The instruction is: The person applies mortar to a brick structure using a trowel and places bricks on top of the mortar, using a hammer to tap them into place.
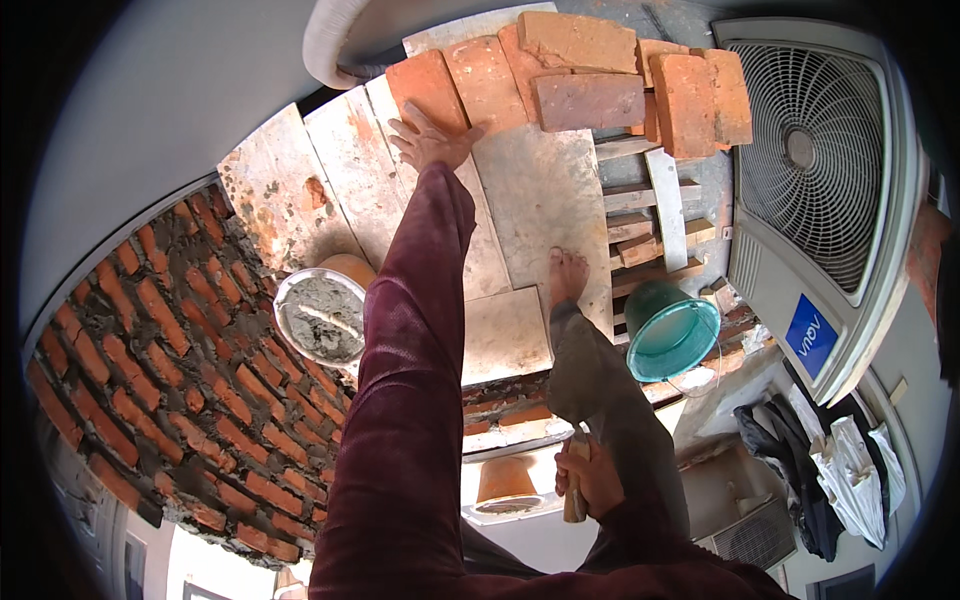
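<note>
My left hand point(432, 140) reaches to the far side of the board platform point(530, 190), fingers spread on the near end of an orange brick point(420, 82), beside another brick point(476, 75). My right hand point(590, 478) is low near my leg, wrapped round a wooden-handled tool point(576, 504); its working end is hard to make out. A bucket of grey mortar point(318, 315) with a pale stick across it stands left of my left forearm. My bare foot point(567, 275) rests on the boards.
More bricks point(590, 100) are stacked at the back right, above loose wood offcuts point(665, 205). A teal bucket point(665, 345) stands right of my foot. An air-conditioner unit point(790, 260) flanks the right side; a rough brick wall point(190, 390) drops away at left. Bags point(840, 470) hang lower right.
</note>
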{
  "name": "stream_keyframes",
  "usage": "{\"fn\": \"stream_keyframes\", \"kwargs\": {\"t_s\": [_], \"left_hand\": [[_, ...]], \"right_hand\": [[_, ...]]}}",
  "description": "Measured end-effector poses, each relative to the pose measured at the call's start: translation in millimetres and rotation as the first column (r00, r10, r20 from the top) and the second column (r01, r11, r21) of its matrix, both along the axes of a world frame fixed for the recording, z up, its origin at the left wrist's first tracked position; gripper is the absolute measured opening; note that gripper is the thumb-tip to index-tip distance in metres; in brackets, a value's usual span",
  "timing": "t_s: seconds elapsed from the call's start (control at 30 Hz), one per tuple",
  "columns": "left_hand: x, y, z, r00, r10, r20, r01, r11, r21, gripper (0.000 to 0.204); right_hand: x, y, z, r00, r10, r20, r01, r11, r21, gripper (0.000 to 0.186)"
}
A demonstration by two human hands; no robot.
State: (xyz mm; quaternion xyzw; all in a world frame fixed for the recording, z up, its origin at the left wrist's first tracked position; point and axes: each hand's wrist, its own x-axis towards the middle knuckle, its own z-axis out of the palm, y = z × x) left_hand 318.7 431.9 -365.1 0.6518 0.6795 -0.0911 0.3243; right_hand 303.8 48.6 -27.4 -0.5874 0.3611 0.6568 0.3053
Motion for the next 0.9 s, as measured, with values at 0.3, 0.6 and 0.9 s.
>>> {"fn": "stream_keyframes", "kwargs": {"t_s": [0.3,0.6,0.9], "left_hand": [[-7,15,13,0.997,0.012,0.074,0.001,0.986,-0.165,0.136],[-201,-113,166,-0.113,0.921,0.373,0.049,0.38,-0.924,0.063],[-244,-234,505,-0.226,0.925,0.306,0.264,0.36,-0.895,0.091]], "right_hand": [[10,15,-1,0.994,0.108,0.029,-0.108,0.994,-0.006,0.02],[18,10,4,0.96,0.138,0.242,-0.199,0.949,0.246,0.018],[33,174,226,0.944,0.095,0.316,-0.297,0.66,0.69,0.017]]}}
